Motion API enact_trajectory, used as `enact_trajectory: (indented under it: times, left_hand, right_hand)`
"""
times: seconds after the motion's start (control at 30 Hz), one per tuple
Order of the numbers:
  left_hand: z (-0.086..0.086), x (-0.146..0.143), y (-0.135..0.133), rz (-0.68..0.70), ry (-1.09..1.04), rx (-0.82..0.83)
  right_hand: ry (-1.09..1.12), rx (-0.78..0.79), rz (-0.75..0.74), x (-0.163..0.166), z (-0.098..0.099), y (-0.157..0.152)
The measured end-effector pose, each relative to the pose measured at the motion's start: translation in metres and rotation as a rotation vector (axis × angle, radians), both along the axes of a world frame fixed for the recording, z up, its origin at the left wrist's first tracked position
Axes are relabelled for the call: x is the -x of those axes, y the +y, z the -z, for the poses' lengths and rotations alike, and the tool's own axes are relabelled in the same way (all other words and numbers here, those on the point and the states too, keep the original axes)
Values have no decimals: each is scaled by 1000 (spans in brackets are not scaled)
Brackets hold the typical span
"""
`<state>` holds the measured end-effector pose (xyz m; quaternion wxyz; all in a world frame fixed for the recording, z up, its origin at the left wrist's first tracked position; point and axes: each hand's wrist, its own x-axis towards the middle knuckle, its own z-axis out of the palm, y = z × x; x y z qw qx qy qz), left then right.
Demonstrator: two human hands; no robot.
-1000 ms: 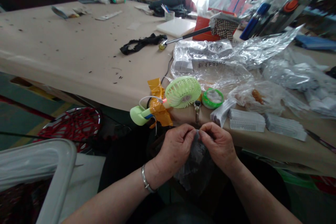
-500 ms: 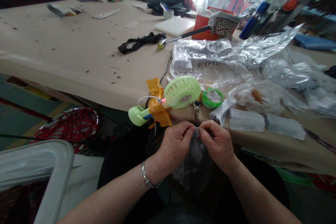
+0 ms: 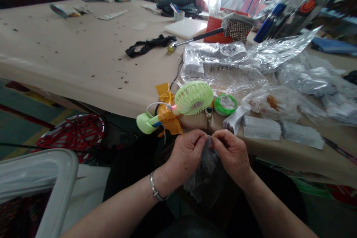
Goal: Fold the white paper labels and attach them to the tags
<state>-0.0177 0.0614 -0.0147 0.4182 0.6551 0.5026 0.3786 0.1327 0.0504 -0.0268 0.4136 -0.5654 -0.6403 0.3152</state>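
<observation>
Both hands meet just off the table's front edge, pinching the top of a thin, greyish, see-through piece of material [image 3: 208, 173] that hangs down over my lap. My left hand [image 3: 187, 150] grips it between thumb and bent forefinger. From the other side my right hand [image 3: 231, 152] pinches it the same way, the fingertips almost touching. Whether it is a plastic bag or sheer cloth I cannot tell. Right behind the fingertips stands a small metal post [image 3: 209, 117] at the edge. A light green fan [image 3: 194, 97] is fixed there with orange tape [image 3: 169, 117].
A green-rimmed tub [image 3: 225, 104] and stacks of white labels [image 3: 261, 128] lie along the edge to the right. Behind them spreads clear plastic wrap [image 3: 223, 74]. A hammer-like tool [image 3: 195, 39] and black fabric [image 3: 150, 45] rest farther back. A white bin [image 3: 68, 178] stands at lower left.
</observation>
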Motion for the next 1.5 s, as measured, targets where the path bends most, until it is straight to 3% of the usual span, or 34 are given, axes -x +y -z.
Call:
enact_trajectory:
  times: [0.17, 0.27, 0.4, 0.57, 0.63, 0.83, 1.07, 1.27, 1.37, 1.5]
  left_hand:
    - [10, 7, -13, 14, -18, 65]
    - [25, 11, -15, 10, -21, 119]
    - [41, 16, -13, -38, -9, 137]
    - [41, 17, -17, -65, 40, 172]
    - [40, 15, -18, -60, 46, 184]
    - [43, 9, -23, -15, 13, 230]
    - [49, -4, -31, 74, -25, 257]
    - [29, -21, -29, 121, -107, 305]
    - [17, -35, -25, 139, -232, 461]
    - [9, -56, -19, 157, -606, 794]
  right_hand:
    - [-117, -74, -95, -12, -15, -17]
    - [-281, -314, -97, -25, -28, -10]
    - [-589, -593, -4, -41, -40, 24]
    - [-916, -543, 87, -46, -37, 51]
    - [-888, -530, 84, -48, -36, 52]
    - [-481, -635, 142, -71, -30, 27]
    - [-786, -602, 133, -65, 9, -6]
    - [-690, -656, 159, -68, 12, -2]
    - [-570, -691, 128, -71, 6, -5]
    - [-495, -720, 79, -74, 7, -14]
